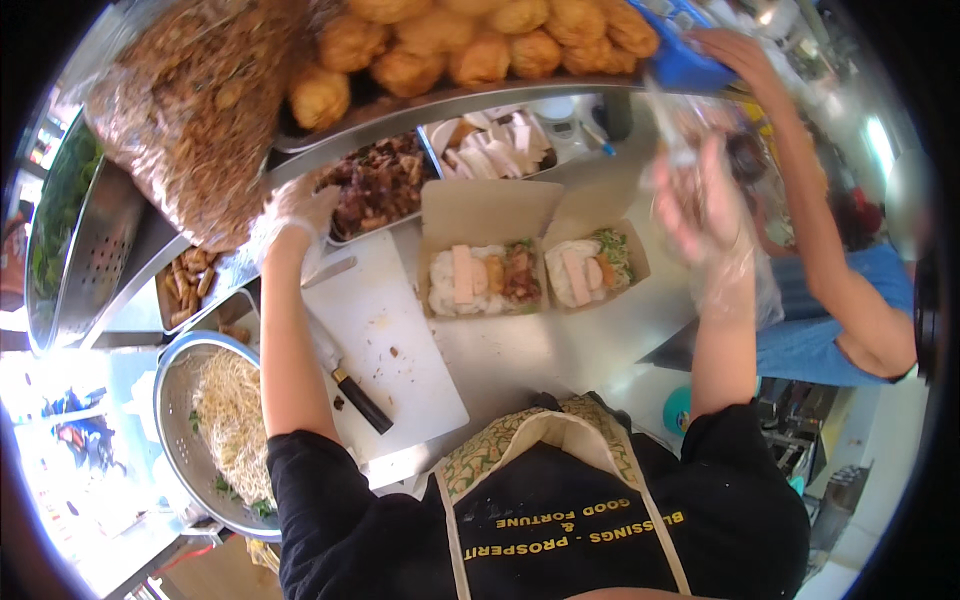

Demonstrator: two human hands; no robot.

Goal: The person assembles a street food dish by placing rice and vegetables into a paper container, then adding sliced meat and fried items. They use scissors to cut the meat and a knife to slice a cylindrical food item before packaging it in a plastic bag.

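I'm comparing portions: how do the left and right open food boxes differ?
The left box shows brown meat; the right box shows none. The right box has a patch of greens; the left box, only a fringe. Both hold apparent white noodles and a pinkish slice.

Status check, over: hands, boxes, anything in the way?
Left hand at dark chopped food, contact unclear. Right hand raised, blurred, grip unclear. Left box and right box open, food inside. Knife on cutting board, clear of both boxes.
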